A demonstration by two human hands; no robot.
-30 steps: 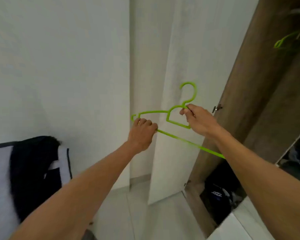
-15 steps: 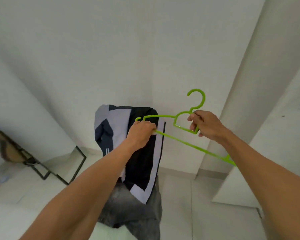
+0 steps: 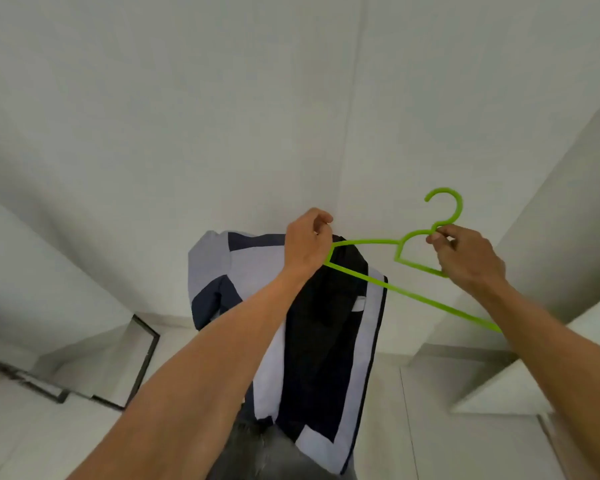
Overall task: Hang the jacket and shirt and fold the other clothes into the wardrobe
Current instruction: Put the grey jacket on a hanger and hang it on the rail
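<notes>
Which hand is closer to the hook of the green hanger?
Right. The right hand pinches the hanger just below the hook; the left hand grips its far shoulder end, in front of the jacket.

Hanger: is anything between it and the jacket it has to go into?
Nothing visible. The hanger has its left end at the top of the jacket, gripped by the left hand; the right hand pinches its neck.
</notes>
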